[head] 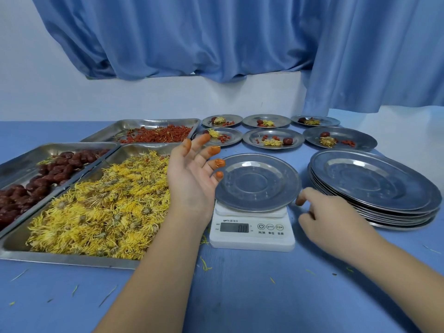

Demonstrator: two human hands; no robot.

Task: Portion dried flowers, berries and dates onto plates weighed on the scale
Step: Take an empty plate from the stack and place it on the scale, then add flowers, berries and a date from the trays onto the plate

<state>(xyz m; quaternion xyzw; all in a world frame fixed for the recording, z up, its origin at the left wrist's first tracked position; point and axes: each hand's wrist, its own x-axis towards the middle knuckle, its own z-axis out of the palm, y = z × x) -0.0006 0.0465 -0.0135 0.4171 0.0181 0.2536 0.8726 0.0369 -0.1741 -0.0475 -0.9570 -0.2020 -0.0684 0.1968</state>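
My left hand [192,179] hovers open, palm up, between the steel tray [60,259] of yellow dried flowers [96,207] and the empty round steel plate [257,182] on the white scale [252,227]. My right hand [331,219], loosely curled, holds nothing beside that plate. Two further trays hold dark red dates [55,169] and red berries [163,137]. Behind sit six portioned small plates [249,138]; a stack of empty plates [374,181] stands on the right of the blue table [240,296].

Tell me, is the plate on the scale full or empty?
Empty: the plate on the scale shows only bare metal.
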